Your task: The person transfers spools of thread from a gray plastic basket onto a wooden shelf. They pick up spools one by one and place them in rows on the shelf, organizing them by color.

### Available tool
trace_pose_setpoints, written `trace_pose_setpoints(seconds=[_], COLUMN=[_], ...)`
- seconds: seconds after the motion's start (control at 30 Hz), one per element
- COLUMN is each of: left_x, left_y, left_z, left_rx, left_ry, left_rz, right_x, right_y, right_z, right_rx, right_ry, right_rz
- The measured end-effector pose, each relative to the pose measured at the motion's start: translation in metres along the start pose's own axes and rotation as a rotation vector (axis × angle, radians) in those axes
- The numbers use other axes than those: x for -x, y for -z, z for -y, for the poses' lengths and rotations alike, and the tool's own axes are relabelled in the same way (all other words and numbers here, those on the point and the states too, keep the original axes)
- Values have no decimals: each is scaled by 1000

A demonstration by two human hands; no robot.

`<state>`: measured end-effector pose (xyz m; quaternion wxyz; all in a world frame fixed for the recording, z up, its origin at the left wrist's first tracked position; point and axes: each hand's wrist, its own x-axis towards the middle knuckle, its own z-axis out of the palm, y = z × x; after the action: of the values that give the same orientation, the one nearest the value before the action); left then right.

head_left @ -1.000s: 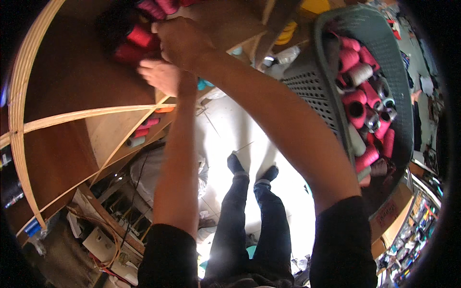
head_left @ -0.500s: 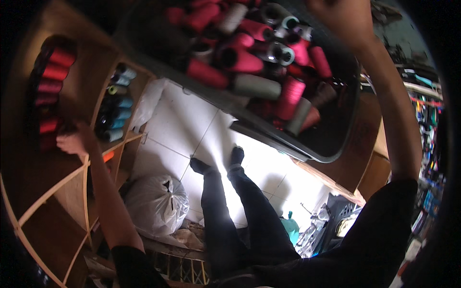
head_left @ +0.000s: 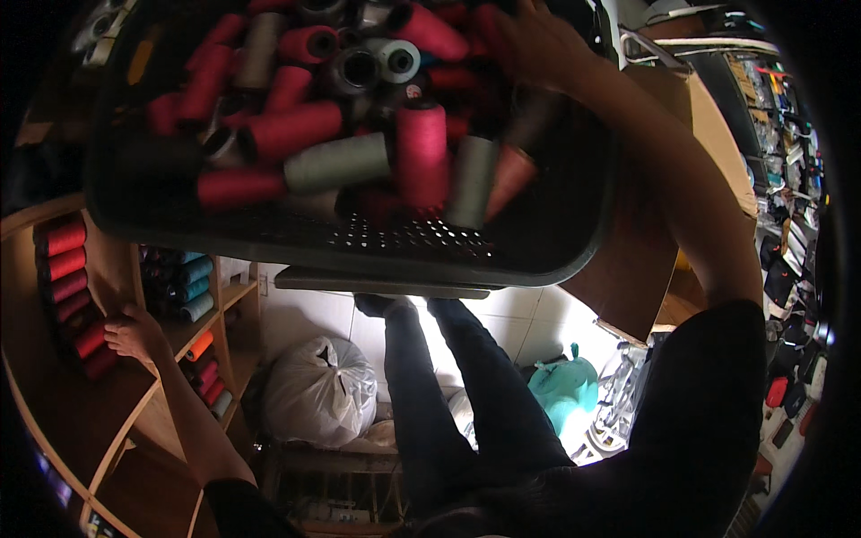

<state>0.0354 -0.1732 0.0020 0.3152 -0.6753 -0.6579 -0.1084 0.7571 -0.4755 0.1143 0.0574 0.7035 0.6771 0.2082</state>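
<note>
Thread cones (head_left: 421,157): heaped in the dark basket (head_left: 556,260), axes mixed.
Right hand (head_left: 538,45): reaching among them, grip hidden.
Left hand (head_left: 134,332): far left, open on the shelf (head_left: 81,403) by the red spools (head_left: 67,269).

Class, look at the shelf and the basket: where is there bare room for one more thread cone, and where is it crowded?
Bare wood lies on the shelf board below and right of the left hand, beside the stacked red cones. The basket has a bare perforated strip along its near wall; its middle is crowded around the right hand.

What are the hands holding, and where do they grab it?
The right hand reaches into the dark basket of thread cones; its grip is hidden. The left hand rests on the wooden shelf beside red spools, holding nothing.
</note>
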Motion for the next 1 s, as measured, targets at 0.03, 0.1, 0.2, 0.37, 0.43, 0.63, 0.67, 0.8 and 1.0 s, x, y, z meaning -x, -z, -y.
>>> trace_pose_setpoints(seconds=[0.03,0.1,0.2,0.37,0.43,0.63,0.67,0.8,1.0], left_x=[-2,-2,-7,-4,-2,-4,-3,-3,2], left_y=[0,1,1,3,3,8,7,3,7], left_z=[-3,0,-6,-2,-1,-10,-7,-1,-3], left_rx=[7,12,52,62,66,35,35,27,22], left_ry=[-9,-17,-42,-66,-71,-58,-61,-46,-36], left_rz=[-5,-4,-11,-23,-19,-10,-11,-17,12], right_x=[-15,-39,-31,-22,-18,-11,-12,-11,-2], right_y=[3,31,11,-10,-12,-36,-43,-49,-40], right_z=[-8,16,32,40,49,64,65,52,35], right_rx=[-84,-94,9,98,130,114,99,69,456], right_ry=[88,161,174,247,204,21,-29,-7,311], right_rz=[244,244,320,321,313,288,313,331,-381])
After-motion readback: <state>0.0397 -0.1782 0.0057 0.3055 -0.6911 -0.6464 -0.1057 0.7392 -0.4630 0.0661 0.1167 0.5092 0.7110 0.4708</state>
